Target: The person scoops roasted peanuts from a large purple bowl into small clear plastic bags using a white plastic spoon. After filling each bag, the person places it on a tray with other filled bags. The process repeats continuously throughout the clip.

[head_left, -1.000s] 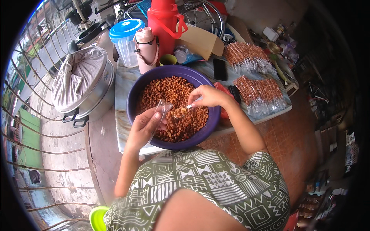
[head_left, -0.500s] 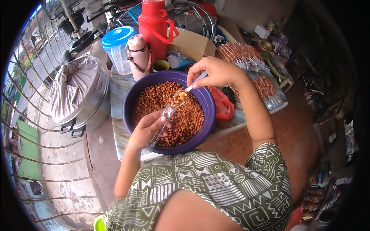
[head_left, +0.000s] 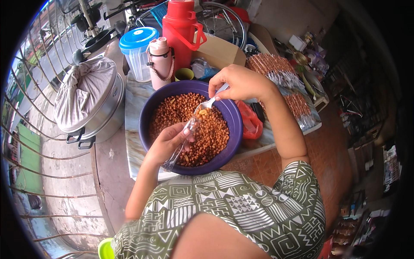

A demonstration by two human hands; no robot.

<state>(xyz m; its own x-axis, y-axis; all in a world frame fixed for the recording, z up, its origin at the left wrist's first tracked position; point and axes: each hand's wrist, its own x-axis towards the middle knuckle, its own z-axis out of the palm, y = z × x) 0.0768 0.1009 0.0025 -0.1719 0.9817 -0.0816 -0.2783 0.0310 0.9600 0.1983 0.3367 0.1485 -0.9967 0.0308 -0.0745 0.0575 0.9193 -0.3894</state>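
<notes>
A purple basin [head_left: 236, 125] full of reddish-brown peanuts [head_left: 172, 108] stands on the table in front of me. My left hand [head_left: 170, 140], over the basin's near left part, pinches a narrow clear plastic bag [head_left: 173, 156] with its mouth held up. Above the far right side of the basin, my right hand [head_left: 241, 84] grips the handle of a spoon [head_left: 208, 103]. The spoon's bowl tilts down at the bag's mouth, with some peanuts at its tip. How far the spoon reaches into the bag I cannot tell.
Behind the basin stand a blue-lidded clear container [head_left: 138, 47], a pink bottle [head_left: 160, 64], a red thermos [head_left: 179, 32] and a small green cup [head_left: 184, 74]. A red plastic bag [head_left: 251, 123] and stacked filled packets [head_left: 269, 67] lie right. A cloth-covered pot [head_left: 88, 93] stands left.
My right hand has tipped the spoon toward the bag, and fewer peanuts show on it. My left hand keeps hold of the bag. The view has shifted slightly.
</notes>
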